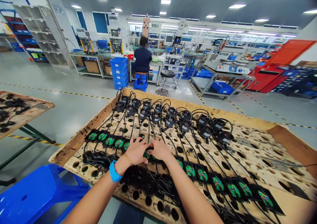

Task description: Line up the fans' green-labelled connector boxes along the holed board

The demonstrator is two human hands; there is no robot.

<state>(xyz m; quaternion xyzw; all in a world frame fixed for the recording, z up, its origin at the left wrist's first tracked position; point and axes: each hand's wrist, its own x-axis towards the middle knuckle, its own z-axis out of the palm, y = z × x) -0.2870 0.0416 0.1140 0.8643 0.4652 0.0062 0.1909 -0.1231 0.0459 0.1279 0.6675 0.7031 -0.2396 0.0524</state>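
Worn wood, pierced with round holes and walled by raised edges, forms the tray [260, 156] in the foreground. Across it runs a slanting row of cases [218, 183] — flat, black and open-topped, each showing a bright green board with red, yellow and blue wires. Black cables link them to round black housings [130, 110] with pale labels, grouped along the tray's far side; more cable [146, 181] lies in a thick tangle nearer the person.

Both hands meet over the middle of the row. Left hand [136, 151], above a blue wristband [115, 171], and right hand [158, 149] bend their fingers down at a case there — how far the fingers are open, and whether they grip it or only touch it, cannot be told.

Blue crates [119, 72] stand stacked beyond the tray, their contents too small to tell. Near them a person in dark clothes [143, 58] sits on a blue stool [140, 82]. At left, a side table [32, 113] holds black parts and cables.
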